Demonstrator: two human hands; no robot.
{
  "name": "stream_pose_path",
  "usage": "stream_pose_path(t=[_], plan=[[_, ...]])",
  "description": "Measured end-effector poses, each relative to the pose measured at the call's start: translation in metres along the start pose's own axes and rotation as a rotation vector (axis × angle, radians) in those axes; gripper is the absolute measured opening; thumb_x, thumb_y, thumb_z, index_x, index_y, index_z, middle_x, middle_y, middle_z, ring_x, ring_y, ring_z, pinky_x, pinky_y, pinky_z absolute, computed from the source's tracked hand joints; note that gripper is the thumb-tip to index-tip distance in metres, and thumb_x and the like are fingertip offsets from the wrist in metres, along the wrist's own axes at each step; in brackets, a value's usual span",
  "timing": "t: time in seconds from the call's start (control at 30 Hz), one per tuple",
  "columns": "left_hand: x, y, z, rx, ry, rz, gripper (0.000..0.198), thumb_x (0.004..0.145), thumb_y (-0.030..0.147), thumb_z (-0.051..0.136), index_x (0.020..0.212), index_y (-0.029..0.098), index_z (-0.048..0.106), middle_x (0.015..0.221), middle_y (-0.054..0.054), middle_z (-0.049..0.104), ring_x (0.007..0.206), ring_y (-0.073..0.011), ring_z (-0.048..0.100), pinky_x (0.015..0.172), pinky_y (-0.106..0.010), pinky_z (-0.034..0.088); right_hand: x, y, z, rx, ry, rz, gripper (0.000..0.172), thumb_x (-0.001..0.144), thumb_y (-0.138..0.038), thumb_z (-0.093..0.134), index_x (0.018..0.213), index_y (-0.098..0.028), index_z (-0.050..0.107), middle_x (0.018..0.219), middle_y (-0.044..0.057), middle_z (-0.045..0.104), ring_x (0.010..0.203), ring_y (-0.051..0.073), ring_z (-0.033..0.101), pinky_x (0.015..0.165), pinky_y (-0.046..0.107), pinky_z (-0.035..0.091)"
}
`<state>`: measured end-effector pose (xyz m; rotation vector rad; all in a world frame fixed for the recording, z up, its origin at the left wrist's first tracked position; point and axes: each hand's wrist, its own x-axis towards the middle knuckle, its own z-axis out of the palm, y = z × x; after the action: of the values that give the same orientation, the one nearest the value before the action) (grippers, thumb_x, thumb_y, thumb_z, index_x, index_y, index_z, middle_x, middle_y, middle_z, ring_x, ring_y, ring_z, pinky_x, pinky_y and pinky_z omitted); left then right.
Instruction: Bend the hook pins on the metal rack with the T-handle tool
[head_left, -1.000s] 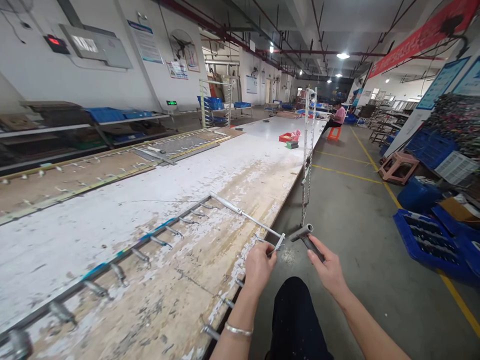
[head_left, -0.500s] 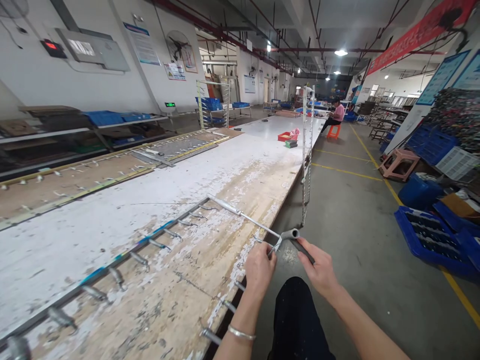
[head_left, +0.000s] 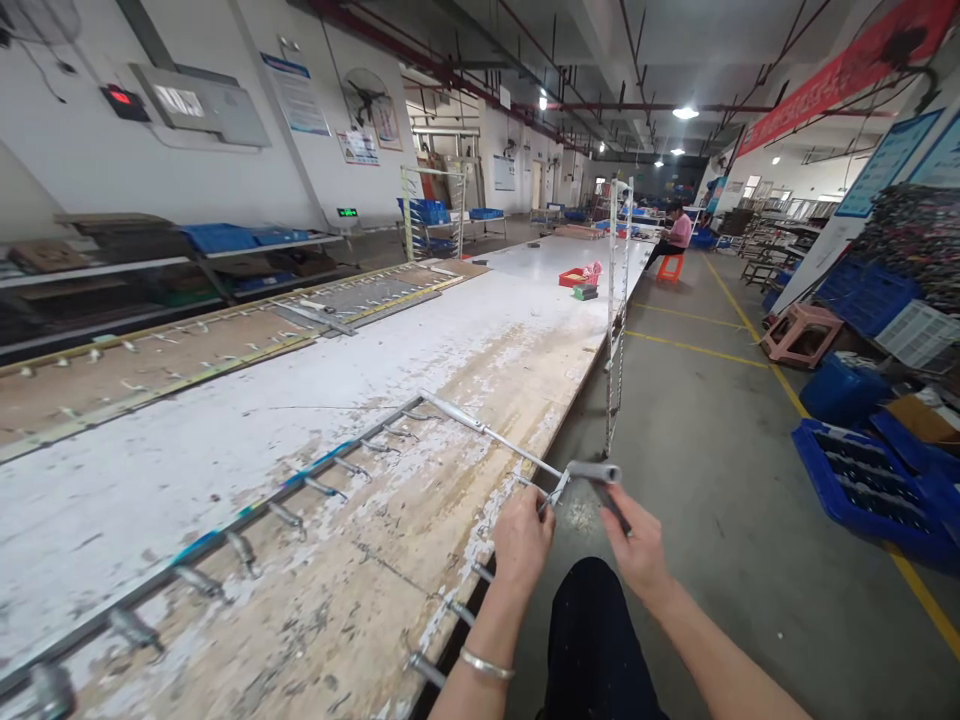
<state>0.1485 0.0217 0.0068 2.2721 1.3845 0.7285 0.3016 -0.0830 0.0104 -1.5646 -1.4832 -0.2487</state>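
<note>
My left hand (head_left: 521,535) is closed at the corner of a metal frame (head_left: 307,470), by the table's edge. Its fingers pinch the frame there; the exact part is partly hidden. A hammer (head_left: 596,472) with a grey tubular head and dark handle is gripped in my right hand (head_left: 637,545). The hammer's head sits beside that same corner; I cannot tell whether they touch. From the corner, a thin rod with a thicker sleeve (head_left: 454,412) runs to the frame's far side. Several spring-like metal hooks (head_left: 287,518) line that side, and more stick out near my left wrist.
The long worn table (head_left: 360,360) stretches ahead. Hooked boards (head_left: 150,370) lie along its left side. A white upright rack (head_left: 616,310) stands at its right edge, past my hands. Blue crates (head_left: 862,490) line the right floor. A seated person (head_left: 679,230) is far ahead.
My right hand has turned the hammer, so its head swings to the right and shows more side-on. My left hand stays at the frame's corner. The view has shifted slightly.
</note>
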Motion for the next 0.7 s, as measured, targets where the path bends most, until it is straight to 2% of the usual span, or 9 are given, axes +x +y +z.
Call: stream_pose_path(t=[0.1, 0.13, 0.23, 0.3, 0.33, 0.47, 0.53, 0.63, 0.7], plan=[[0.0, -0.001, 0.001, -0.002, -0.006, 0.017, 0.006, 0.079, 0.014, 0.057, 0.077, 0.019, 0.057, 0.078, -0.001, 0.063, 0.074, -0.0153, 0.057, 0.067, -0.025, 0.034, 0.003, 0.001, -0.001, -0.047, -0.228, 0.012, 0.035, 0.096, -0.026, 0.048, 0.128, -0.028, 0.061, 0.108, 0.003, 0.074, 0.091, 0.02, 0.072, 0.076, 0.028, 0.059], [0.0, -0.002, 0.001, -0.002, -0.006, 0.015, 0.006, 0.079, 0.014, 0.057, 0.077, 0.019, 0.058, 0.078, -0.001, 0.063, 0.074, -0.0153, 0.057, 0.067, -0.025, 0.035, 0.006, 0.0, -0.003, -0.046, -0.253, 0.016, 0.035, 0.096, -0.026, 0.048, 0.128, -0.029, 0.061, 0.109, 0.003, 0.073, 0.092, 0.019, 0.071, 0.076, 0.028, 0.059], [0.001, -0.002, 0.002, -0.002, -0.002, 0.019, 0.007, 0.08, 0.015, 0.056, 0.076, 0.019, 0.057, 0.077, -0.002, 0.062, 0.074, -0.0153, 0.057, 0.067, -0.025, 0.035, 0.011, -0.002, -0.006, 0.008, -0.124, 0.009, 0.037, 0.096, -0.028, 0.046, 0.131, -0.024, 0.058, 0.116, 0.006, 0.07, 0.101, 0.02, 0.069, 0.085, 0.029, 0.056], [0.0, -0.002, 0.002, 0.001, -0.003, 0.023, 0.007, 0.081, 0.015, 0.055, 0.076, 0.019, 0.058, 0.078, -0.002, 0.063, 0.075, -0.0154, 0.057, 0.068, -0.025, 0.036, 0.011, -0.002, -0.004, 0.016, -0.057, -0.007, 0.038, 0.097, -0.028, 0.045, 0.132, -0.021, 0.057, 0.116, 0.008, 0.07, 0.101, 0.02, 0.068, 0.085, 0.029, 0.055], [0.0, -0.002, 0.002, 0.002, -0.007, 0.023, 0.006, 0.082, 0.015, 0.055, 0.077, 0.019, 0.058, 0.079, -0.002, 0.063, 0.076, -0.0156, 0.058, 0.068, -0.025, 0.036, 0.012, -0.002, -0.003, -0.006, -0.077, -0.013, 0.037, 0.097, -0.028, 0.044, 0.131, -0.022, 0.058, 0.111, 0.008, 0.072, 0.097, 0.02, 0.069, 0.081, 0.028, 0.056], [0.001, 0.0, -0.001, 0.008, -0.024, 0.033, 0.006, 0.082, 0.015, 0.055, 0.08, 0.019, 0.059, 0.081, -0.003, 0.063, 0.078, -0.016, 0.058, 0.069, -0.025, 0.037, 0.017, -0.004, -0.007, -0.131, -0.314, -0.027, 0.034, 0.096, -0.027, 0.046, 0.126, -0.027, 0.062, 0.087, 0.003, 0.075, 0.076, 0.018, 0.071, 0.066, 0.024, 0.056], [0.001, 0.001, -0.002, 0.008, -0.024, 0.032, 0.007, 0.082, 0.015, 0.055, 0.079, 0.019, 0.059, 0.08, -0.002, 0.063, 0.077, -0.0156, 0.058, 0.069, -0.025, 0.037, 0.021, -0.006, -0.011, -0.102, -0.281, -0.032, 0.036, 0.096, -0.028, 0.045, 0.129, -0.027, 0.061, 0.09, 0.004, 0.074, 0.079, 0.018, 0.07, 0.07, 0.025, 0.056], [0.001, 0.001, -0.002, 0.0, -0.024, 0.028, 0.008, 0.081, 0.013, 0.055, 0.078, 0.019, 0.059, 0.08, -0.002, 0.063, 0.076, -0.0151, 0.058, 0.069, -0.025, 0.037, 0.022, -0.006, -0.01, -0.012, -0.086, -0.039, 0.038, 0.097, -0.028, 0.043, 0.131, -0.022, 0.059, 0.103, 0.008, 0.073, 0.089, 0.02, 0.07, 0.078, 0.028, 0.056], [0.001, 0.0, -0.002, -0.003, -0.029, 0.027, 0.007, 0.081, 0.013, 0.056, 0.079, 0.019, 0.06, 0.081, -0.003, 0.063, 0.077, -0.0153, 0.058, 0.07, -0.025, 0.037, 0.019, -0.004, -0.005, -0.014, -0.091, -0.034, 0.037, 0.097, -0.028, 0.043, 0.13, -0.022, 0.059, 0.103, 0.008, 0.073, 0.089, 0.02, 0.07, 0.078, 0.029, 0.057]])
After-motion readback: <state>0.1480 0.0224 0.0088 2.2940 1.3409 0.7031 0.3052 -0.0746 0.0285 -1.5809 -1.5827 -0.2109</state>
